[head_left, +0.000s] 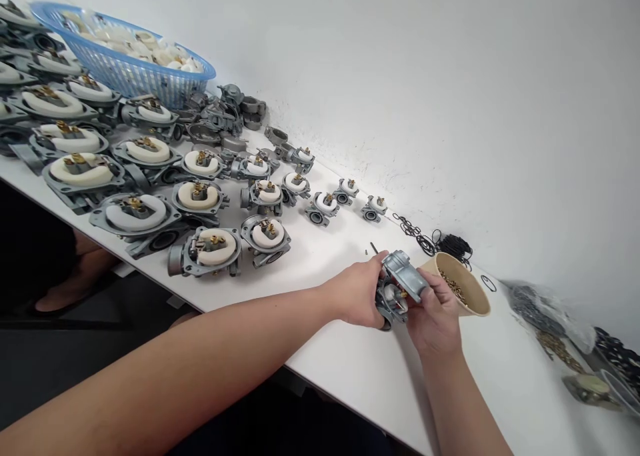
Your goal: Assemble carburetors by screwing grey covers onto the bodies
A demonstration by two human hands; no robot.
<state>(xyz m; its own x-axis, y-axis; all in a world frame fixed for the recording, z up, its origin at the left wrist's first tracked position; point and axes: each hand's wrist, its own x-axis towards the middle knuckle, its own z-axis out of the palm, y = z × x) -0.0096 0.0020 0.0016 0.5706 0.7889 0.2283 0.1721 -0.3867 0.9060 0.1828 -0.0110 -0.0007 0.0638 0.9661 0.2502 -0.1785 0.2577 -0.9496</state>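
Fingers, left hand (356, 297): curled round 1 carburetor body (399, 288), thumb on top near the grey cover, grasp closed on it.
Fingers, right hand (436, 317): wrapped on the same carburetor body from the right and below, thumb pressed to its side; anything small pinched in the fingertips cannot be told.
Carburetor body, place: lifted just above the white table (350, 369), between both hands, near the front edge, tilted, brass parts showing underneath.
Handling, judged: cast metal, so stiff and fairly heavy for its size; no give under a firm grip. Smooth grey faces possibly a bit slick. Brass jets and the white float likely the delicate bits, best kept off the fingers.
Hold points, judged: flat outer casting walls and flange, 1 hand each side, as now; not the brass pieces, not the float.
Paper cup (463, 284): tan, lying tilted just behind the right hand, touching or nearly so, small brass parts inside.
Black O-rings (425, 237): loose scatter against the wall, beyond the cup.
Finished-looking rows (200, 199): many carburetors with white floats up, in rows on the left part of the table, well apart from the hands.
Blue basket (125, 69): far left back, full of white floats.
Bags of parts (555, 333): right edge, dark rings and brass bits, blurred.
Small dark pin (373, 248): on the table just beyond the left hand, kind unclear.
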